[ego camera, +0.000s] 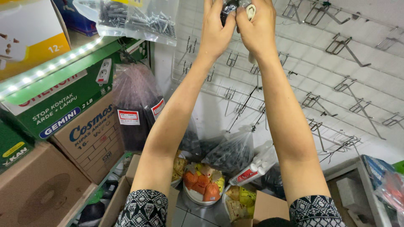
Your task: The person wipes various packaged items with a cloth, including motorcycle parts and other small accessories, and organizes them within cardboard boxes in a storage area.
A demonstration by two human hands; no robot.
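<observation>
Small dark packet (229, 7) sits at the very top edge of the head view, pinched between our two raised hands; part of it is cut off by the frame, so we cannot tell what is inside. Our left hand (215, 31) closes its fingers around the packet from the left, and our right hand (257, 29) grips it from the right, the two hands touching each other. A pale tag or cap (251, 10) shows at our right fingertips. Both forearms reach up and away from us, with black-and-white patterned sleeves (145, 208) at the bottom of the picture.

Behind the hands we see a white wire rack (294, 67) fixed to the wall, studded with metal hooks (351, 54), most of them bare. At top left a clear bag of grey screws (139, 17) hangs just beside our left wrist. Below it a dark purple plastic bag (134, 109) with white labels hangs against stacked cardboard boxes: a green box (54, 105) under a strip of small lights (54, 63), and a brown box (94, 138) beneath it.

Low between our arms lie a round white tub (202, 195) of orange and yellow packets, a white tube with a red label (252, 170), and clear bags of dark parts (229, 153).
</observation>
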